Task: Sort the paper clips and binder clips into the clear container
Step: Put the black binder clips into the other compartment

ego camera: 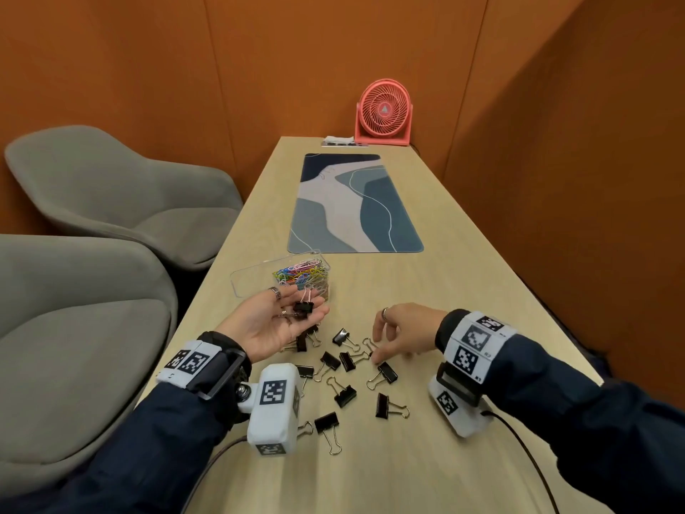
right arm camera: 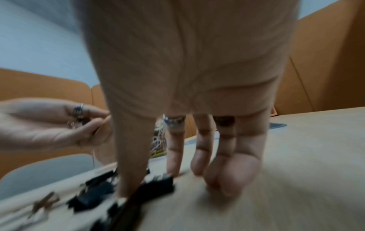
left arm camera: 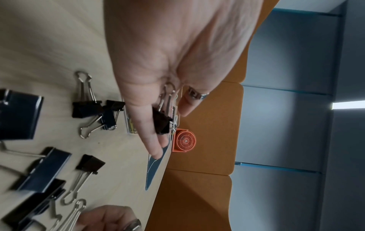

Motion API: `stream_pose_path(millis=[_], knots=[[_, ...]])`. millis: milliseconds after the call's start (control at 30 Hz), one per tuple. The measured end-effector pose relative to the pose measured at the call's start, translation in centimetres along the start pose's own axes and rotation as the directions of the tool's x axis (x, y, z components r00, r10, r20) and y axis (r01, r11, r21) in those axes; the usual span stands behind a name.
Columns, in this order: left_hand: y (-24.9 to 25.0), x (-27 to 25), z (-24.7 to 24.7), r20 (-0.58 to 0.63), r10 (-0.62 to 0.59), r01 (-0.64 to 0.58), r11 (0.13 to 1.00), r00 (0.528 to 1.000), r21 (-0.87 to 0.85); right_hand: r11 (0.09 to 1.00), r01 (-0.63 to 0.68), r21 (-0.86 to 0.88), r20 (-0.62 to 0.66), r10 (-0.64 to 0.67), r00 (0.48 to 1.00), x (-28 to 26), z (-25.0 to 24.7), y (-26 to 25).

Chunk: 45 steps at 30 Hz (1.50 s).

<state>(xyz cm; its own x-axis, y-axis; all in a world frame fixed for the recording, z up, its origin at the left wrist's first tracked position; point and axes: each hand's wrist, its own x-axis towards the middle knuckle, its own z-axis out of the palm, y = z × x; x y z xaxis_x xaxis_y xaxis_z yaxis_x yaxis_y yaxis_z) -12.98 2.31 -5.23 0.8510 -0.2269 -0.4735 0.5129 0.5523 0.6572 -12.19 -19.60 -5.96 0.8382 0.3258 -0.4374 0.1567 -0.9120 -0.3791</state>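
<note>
A clear container [ego camera: 328, 287] holding coloured paper clips [ego camera: 302, 272] stands on the wooden table [ego camera: 463, 291], its lid [ego camera: 252, 280] open to the left. Just in front of it my left hand [ego camera: 281, 320] lies palm up, cupped, with a couple of black binder clips [ego camera: 304, 307] [left arm camera: 162, 123] resting on its fingers. Several more black binder clips [ego camera: 344, 395] are scattered on the table between my wrists. My right hand [ego camera: 376, 350] reaches down among them, thumb and forefinger apart on either side of one clip [right arm camera: 158, 184]. That wrist view is blurred.
A blue patterned desk mat [ego camera: 356, 205] lies beyond the container, and a pink fan [ego camera: 383, 113] stands at the far end. Two grey chairs [ego camera: 111, 187] sit off the table's left edge. An orange wall runs close along the right side.
</note>
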Motion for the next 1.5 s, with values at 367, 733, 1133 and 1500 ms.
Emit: stream_pose_path(millis=[367, 733, 1133, 1500], knots=[[0.2, 0.0, -0.6, -0.003, 0.017, -0.017, 0.997, 1.0, 0.073, 0.987, 0.147, 0.067, -0.306, -0.12, 0.944, -0.1, -0.4, -2.2], [1.0, -0.4, -0.6, 0.05, 0.03, -0.028, 0.999, 0.998, -0.042, 0.901, 0.432, -0.02, -0.446, -0.395, 0.803, 1.2, -0.8, -8.8], [5.1, -1.6, -2.3, -0.026, 0.104, -0.104, 0.994, 0.994, -0.017, 0.971, 0.223, -0.084, -0.366, -0.238, 0.899, 5.9, -3.5, -8.8], [8.7, -0.1, -1.6, -0.187, 0.064, 0.057, 0.816, 0.98, 0.576, 0.962, 0.158, -0.221, -0.27, -0.216, 0.938, 7.4, -3.3, -8.8]])
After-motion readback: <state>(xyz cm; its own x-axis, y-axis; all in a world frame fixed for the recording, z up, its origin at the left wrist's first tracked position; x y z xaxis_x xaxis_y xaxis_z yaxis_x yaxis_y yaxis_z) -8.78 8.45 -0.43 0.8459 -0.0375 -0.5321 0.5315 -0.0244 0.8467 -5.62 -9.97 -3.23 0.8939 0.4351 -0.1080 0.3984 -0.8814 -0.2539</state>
